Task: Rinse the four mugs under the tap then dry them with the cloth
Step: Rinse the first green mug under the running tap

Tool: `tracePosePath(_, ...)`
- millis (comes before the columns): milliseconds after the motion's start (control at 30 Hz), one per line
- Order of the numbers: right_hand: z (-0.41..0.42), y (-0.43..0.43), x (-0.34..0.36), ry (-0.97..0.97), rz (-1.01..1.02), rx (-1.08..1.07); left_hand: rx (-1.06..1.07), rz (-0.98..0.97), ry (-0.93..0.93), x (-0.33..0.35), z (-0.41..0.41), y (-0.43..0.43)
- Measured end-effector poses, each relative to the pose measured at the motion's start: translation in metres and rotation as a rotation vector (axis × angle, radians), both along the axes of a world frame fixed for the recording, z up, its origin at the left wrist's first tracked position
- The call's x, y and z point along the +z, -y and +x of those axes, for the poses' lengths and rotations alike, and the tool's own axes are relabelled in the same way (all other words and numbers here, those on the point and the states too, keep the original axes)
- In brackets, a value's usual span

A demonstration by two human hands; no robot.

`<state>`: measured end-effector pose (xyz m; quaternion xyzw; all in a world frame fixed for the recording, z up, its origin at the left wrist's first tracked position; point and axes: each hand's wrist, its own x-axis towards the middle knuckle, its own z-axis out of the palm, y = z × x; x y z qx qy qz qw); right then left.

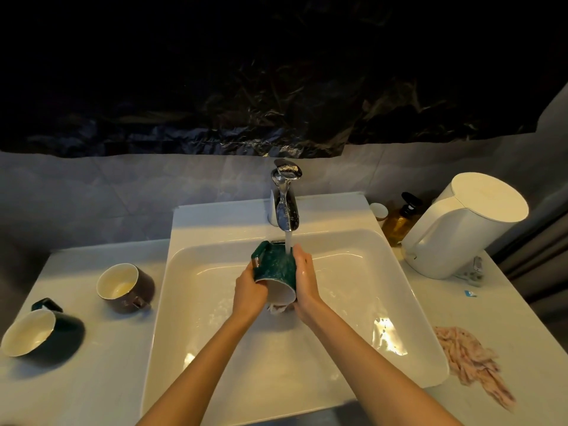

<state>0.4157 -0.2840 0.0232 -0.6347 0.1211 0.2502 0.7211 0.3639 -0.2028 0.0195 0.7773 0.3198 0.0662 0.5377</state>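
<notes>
**A:** Where is the green mug (275,265)?

**B:** Between both hands, over the sink (408,290). It is tipped, with its white mouth turned toward the person and its base up near the tap (285,201).

**A:** How do the hands hold it?

**B:** The left hand (249,287) curls round its left wall, just below the handle. The right hand (305,281) wraps the right wall, fingers curled over the top. Both grip it firmly.

**A:** And the water (289,244)?

**B:** It falls from the tap onto the mug's outer wall, right beside the right hand's fingertips.

**A:** Other mugs?

**B:** 2 lie on their sides on the counter, well to the left of the left hand. The brown mug (126,287) is nearer to it. The dark mug (43,330) is farther out and closer to the person.

**A:** The cloth (470,361)?

**B:** Pink and crumpled, on the counter well to the right of the right hand, touching neither hand. A white jug (461,226) and an amber bottle (399,219) stand beyond it.
</notes>
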Motion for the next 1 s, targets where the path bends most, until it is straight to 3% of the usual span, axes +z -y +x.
tracePosePath(133, -0.004, -0.004, 0.000, 0.268, -0.214, 0.040, -0.154, 0.253, 0.027, 0.001, -0.001, -0.001)
tracePosePath(233, -0.002, -0.007, 0.006, 0.409, -0.337, 0.101, -0.196, 0.326, -0.003, 0.004, 0.000, -0.005)
tracePosePath(400, 0.022, -0.014, 0.013, 0.025, -0.262, 0.095, -0.288, 0.427, -0.068, 0.012, -0.007, -0.006)
tracePosePath(600, -0.006, -0.010, 0.013, 0.222, -0.255, 0.141, -0.283, 0.461, -0.064, 0.015, -0.005, -0.012)
tracePosePath(700, 0.004, -0.011, 0.011, 0.064, -0.167, 0.068, -0.357, 0.525, -0.086, 0.019, -0.010, -0.010)
tracePosePath(800, 0.013, -0.004, 0.019, -0.050, -0.139, 0.158, -0.334, 0.557, -0.079, 0.019, -0.013, -0.008)
tracePosePath(933, 0.006, 0.002, 0.028, -0.091, 0.044, 0.308, -0.298, 0.780, -0.065, 0.023, -0.009, -0.018)
tracePosePath(1000, 0.002, 0.003, 0.032, -0.014, -0.001, 0.323, -0.338, 0.940, -0.093, 0.025, -0.006, -0.022)
